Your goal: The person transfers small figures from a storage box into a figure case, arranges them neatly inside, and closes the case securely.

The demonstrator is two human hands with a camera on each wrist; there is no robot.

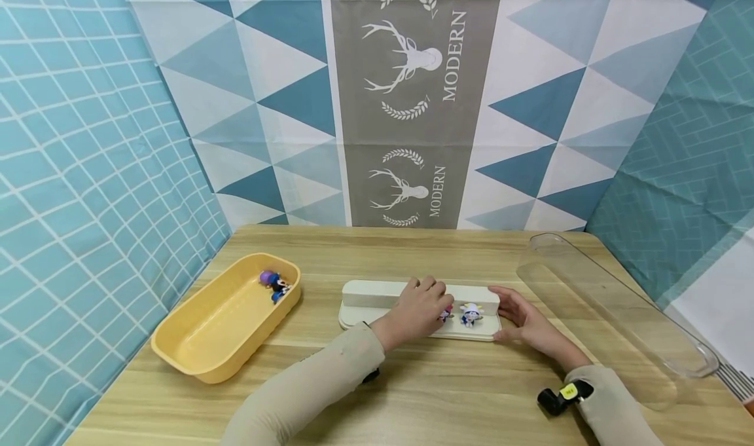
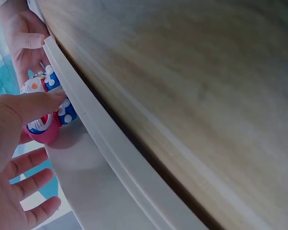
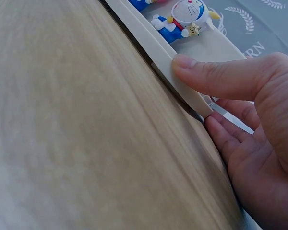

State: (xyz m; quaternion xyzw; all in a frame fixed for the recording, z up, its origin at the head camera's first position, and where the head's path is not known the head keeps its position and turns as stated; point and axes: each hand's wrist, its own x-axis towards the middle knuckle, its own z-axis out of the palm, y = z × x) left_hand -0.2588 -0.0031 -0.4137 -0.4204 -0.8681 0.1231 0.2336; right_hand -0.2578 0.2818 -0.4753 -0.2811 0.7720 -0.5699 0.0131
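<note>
A white stepped display base [image 1: 371, 293] lies lengthwise on the table. On its lower step, near the right end, stands a small cat-like figurine with a white hood and yellow horns [image 1: 470, 315]. Just left of that one is a figurine in a pink hood [image 2: 47, 133], partly covered by my left hand [image 1: 417, 307]. The left thumb and index finger pinch this pink figurine at the step, the other fingers spread apart. My right hand [image 1: 526, 321] grips the base's right end, its thumb [image 3: 201, 72] on the front edge and its fingers at the end and underside.
At the left sits a yellow tray [image 1: 203, 361] with a few small figurines [image 1: 275, 286] at its far end. A long clear plastic cover [image 1: 618, 308] lies slanted along the table's right side. Patterned cloth walls enclose the table's back and sides.
</note>
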